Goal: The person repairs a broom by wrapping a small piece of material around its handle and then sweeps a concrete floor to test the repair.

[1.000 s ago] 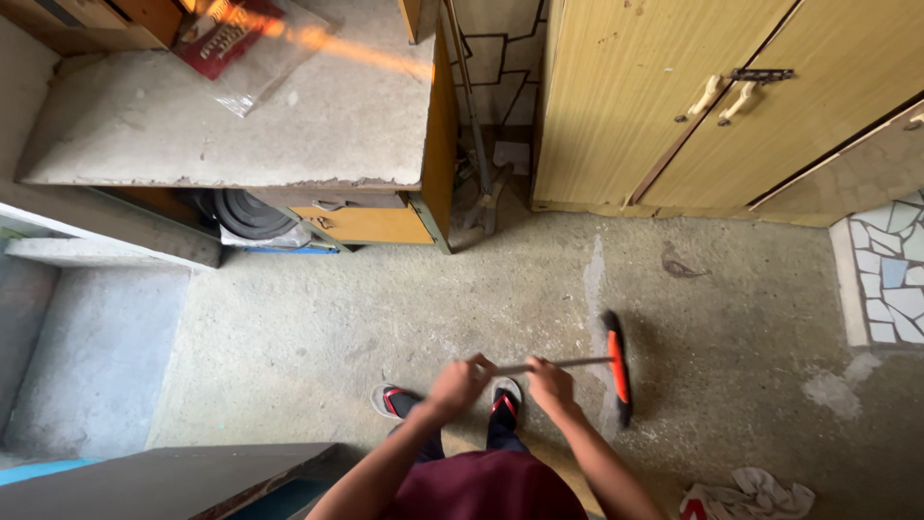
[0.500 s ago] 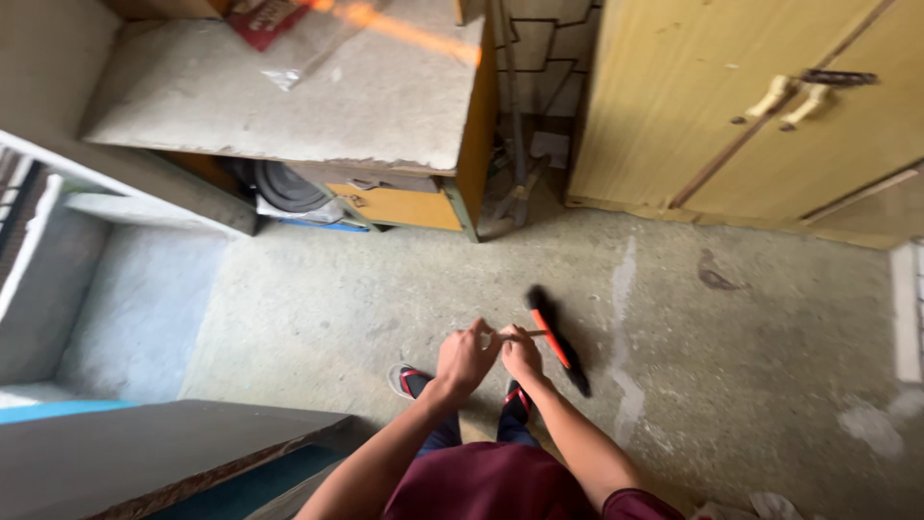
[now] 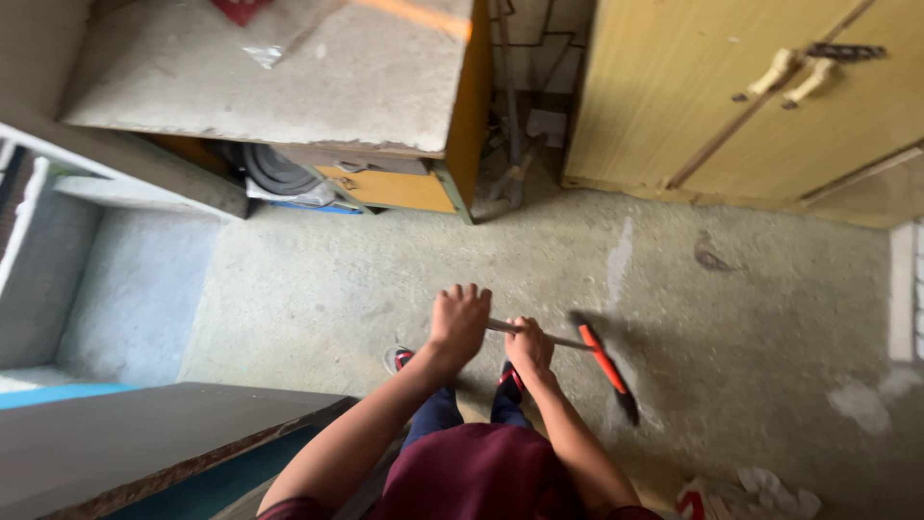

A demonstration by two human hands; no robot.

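Both my hands grip the broom handle (image 3: 553, 339), fingers wrapped tight. Left hand (image 3: 459, 323) sits higher up the handle, right hand (image 3: 529, 349) just beside it, nearer the head. Broom head (image 3: 604, 364), orange and black, rests on the concrete floor (image 3: 318, 279), to the right of my feet. Yellow cupboard doors (image 3: 693, 87) ahead; bench (image 3: 289, 72) to the left.

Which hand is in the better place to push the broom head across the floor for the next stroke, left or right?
Probably the right hand. It grips the broom handle lower, closer to the orange-and-black broom head. The left hand grips the upper end and seems to serve more as a pivot.
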